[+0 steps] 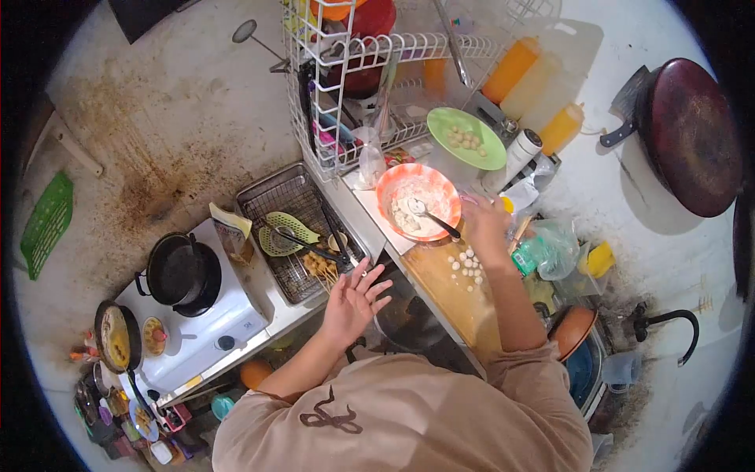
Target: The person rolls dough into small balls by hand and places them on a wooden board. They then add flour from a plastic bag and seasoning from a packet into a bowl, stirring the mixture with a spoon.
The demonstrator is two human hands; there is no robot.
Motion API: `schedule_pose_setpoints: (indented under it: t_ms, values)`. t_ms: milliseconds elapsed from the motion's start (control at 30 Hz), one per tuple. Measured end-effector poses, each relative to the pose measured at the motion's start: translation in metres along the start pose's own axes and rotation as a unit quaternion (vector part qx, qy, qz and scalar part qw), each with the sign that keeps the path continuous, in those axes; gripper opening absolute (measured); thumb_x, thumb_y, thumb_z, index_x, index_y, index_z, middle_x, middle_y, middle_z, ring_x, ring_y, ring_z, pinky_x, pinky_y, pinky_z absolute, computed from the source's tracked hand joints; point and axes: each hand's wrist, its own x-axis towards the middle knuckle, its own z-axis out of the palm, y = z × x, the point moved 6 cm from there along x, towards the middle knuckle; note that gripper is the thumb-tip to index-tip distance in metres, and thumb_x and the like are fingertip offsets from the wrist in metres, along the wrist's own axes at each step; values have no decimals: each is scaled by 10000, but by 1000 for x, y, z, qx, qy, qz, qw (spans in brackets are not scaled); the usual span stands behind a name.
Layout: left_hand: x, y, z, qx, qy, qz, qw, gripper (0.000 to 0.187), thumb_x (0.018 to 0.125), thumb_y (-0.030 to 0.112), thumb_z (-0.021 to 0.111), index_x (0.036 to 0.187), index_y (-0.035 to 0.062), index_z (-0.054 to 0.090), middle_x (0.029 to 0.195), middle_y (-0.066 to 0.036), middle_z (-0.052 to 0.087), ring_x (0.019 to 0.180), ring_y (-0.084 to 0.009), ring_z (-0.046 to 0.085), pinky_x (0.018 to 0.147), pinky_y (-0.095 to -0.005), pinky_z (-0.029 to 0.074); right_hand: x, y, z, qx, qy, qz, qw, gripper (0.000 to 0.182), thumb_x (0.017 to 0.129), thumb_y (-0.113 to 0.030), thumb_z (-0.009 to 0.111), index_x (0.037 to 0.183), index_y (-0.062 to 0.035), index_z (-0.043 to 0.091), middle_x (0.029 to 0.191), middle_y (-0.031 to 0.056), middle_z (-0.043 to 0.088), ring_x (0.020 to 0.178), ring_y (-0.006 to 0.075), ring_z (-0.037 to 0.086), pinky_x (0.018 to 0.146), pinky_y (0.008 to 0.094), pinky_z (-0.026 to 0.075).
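My left hand is raised palm up with its fingers spread, holding nothing, between the wire tray and the wooden board. My right hand is just right of an orange-and-white bowl; its fingers are blurred and what they hold, if anything, is unclear. White dough-like mix and a dark-handled spoon are in the bowl. Several small white balls lie on the wooden board, below my right hand. Behind the bowl, a green plate holds several pale balls.
A white stove with a black pot stands left, near a frying pan. A wire tray holds a green strainer and skewers. A white rack rises behind. Plastic bags lie right.
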Motion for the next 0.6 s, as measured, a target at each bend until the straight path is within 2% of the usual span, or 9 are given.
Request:
schedule_pose_setpoints:
  t_ms: [100,200,233,333,433,533,600]
  values:
    - [3,2,-1,-6,-4,-5,1000,589,868,497,379,1354,176,291,1328,-61,397,1145,-260,435,952,-436,338,15,-40,41,88,-121,-98,984,148,767,-152,582,887,-177,664,974,1,607,1022,212,470,857,439,284]
    - [6,7,6,1,-11,-13,1000,597,863,499,389,1355,176,287,1324,-63,401,1144,-262,436,956,-439,335,25,-53,81,26,-336,-44,941,149,768,-162,584,887,-194,667,957,-9,600,1014,220,467,887,448,253]
    - [7,9,6,5,-15,-13,1000,602,859,499,399,1353,176,287,1322,-71,401,1142,-268,439,957,-438,337,28,-52,92,8,-351,-49,935,153,757,-217,608,896,-192,668,958,-2,595,1040,231,454,868,467,267]
    - [10,14,3,6,-32,-14,999,609,853,502,412,1353,177,289,1323,-79,399,1141,-272,441,953,-438,344,33,-61,94,-35,-382,-83,920,214,673,-248,702,869,-165,673,938,15,605,1025,203,459,837,462,293]
    - [10,13,-4,-3,-33,-22,999,585,868,488,395,1353,178,291,1336,-88,385,1139,-272,444,948,-428,354,30,-65,102,-88,-391,-125,908,266,638,-279,732,858,-142,672,929,19,605,1036,204,454,825,466,299]
    - [10,12,-8,-7,-31,-29,999,568,880,481,377,1354,179,293,1340,-91,380,1134,-270,447,942,-422,360,27,-62,116,-122,-407,-137,895,251,651,-290,721,834,-127,670,910,24,607,1025,209,462,815,464,307]
    - [10,13,-9,-7,-27,-32,999,563,884,479,369,1355,180,291,1341,-91,378,1130,-268,449,937,-419,364,27,-59,122,-111,-375,-139,910,248,657,-290,715,832,-121,671,886,22,607,1025,207,458,815,468,301]
